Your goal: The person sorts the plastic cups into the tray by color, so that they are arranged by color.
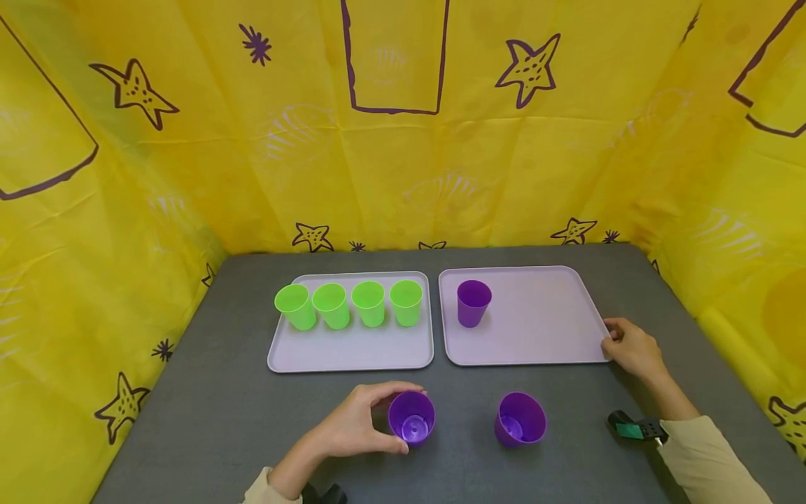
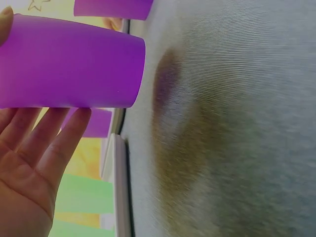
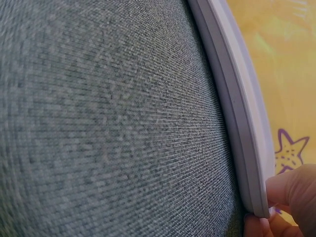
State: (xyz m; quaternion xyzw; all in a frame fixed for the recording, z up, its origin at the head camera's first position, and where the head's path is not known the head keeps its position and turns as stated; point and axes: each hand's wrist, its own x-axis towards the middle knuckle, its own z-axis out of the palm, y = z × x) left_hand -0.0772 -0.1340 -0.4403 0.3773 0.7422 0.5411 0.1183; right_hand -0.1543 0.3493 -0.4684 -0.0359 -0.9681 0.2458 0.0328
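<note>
My left hand [image 1: 359,423] grips a purple cup [image 1: 412,418] between thumb and fingers at the front of the table. In the left wrist view this cup [image 2: 74,61] seems a little above the grey surface, with a shadow beside it. My right hand [image 1: 634,348] pinches the right edge of the right-hand tray [image 1: 541,315], near its front corner; the right wrist view shows thumb and fingers on the tray rim [image 3: 242,113]. Another purple cup [image 1: 520,420] stands on the table between the hands. A third purple cup [image 1: 474,303] stands on the right-hand tray's left side.
Several green cups [image 1: 368,304] stand in a row on the left-hand tray [image 1: 349,357], beside the other tray. A yellow patterned cloth [image 1: 390,161] surrounds the grey table [image 1: 208,406] at the back and sides.
</note>
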